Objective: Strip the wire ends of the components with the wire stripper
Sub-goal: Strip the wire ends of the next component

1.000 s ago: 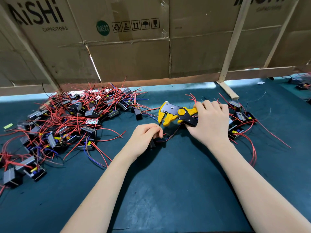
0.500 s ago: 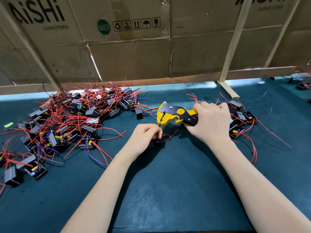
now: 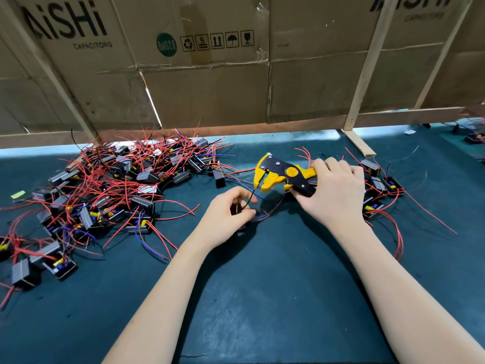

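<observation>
My right hand (image 3: 334,191) grips the handles of a yellow and black wire stripper (image 3: 280,176), whose jaws point left and stand apart. My left hand (image 3: 227,212) holds a small black component, mostly hidden under the fingers, and pinches its thin black wire (image 3: 249,199). That wire rises toward the stripper's jaws, with its tip just below them. Blue and red leads (image 3: 263,218) of the same component trail right on the mat.
A big heap of black components with red and blue wires (image 3: 112,187) covers the left of the dark green mat (image 3: 262,298). A smaller group (image 3: 380,190) lies behind my right hand. A cardboard wall (image 3: 210,74) on a wooden frame closes the back.
The stripper's jaws were closed on the wire and now stand apart. My left hand has loosened and its fingers have spread, with the black wire now clear of the jaws.
</observation>
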The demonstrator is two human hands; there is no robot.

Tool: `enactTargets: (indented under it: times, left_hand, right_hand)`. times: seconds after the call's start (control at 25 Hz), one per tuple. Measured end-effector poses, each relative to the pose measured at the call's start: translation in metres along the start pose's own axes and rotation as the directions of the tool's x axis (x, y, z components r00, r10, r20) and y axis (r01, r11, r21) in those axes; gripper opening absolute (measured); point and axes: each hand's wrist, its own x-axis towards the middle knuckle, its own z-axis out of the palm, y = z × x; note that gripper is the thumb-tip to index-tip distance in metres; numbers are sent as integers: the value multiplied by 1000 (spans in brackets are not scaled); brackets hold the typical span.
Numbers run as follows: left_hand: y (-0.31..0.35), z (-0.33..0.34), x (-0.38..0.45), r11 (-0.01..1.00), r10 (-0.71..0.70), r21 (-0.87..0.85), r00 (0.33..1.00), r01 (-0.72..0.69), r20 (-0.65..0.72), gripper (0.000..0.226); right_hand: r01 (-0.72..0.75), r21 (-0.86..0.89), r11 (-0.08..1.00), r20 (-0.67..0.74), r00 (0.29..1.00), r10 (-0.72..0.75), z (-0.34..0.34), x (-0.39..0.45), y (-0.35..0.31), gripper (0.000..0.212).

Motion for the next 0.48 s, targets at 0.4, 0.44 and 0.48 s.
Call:
enactTargets:
  times: [0.4, 0.44, 0.48]
  left_hand:
    - [0, -4, -1, 940, 89, 341, 983, -29, -162, 7]
    - [0, -5, -1, 958, 74, 286, 983, -23, -170, 7]
    - [1, -5, -1, 983, 37, 182, 984, -5, -174, 8]
  right_hand:
    - [-15, -12, 1000, -2, 1000, 15, 3, -2, 1, 53]
    - [-22, -19, 1000, 11, 1000, 22, 3, -2, 1, 54]
    - [-30, -25, 999, 25, 999, 31, 3, -2, 1, 54]
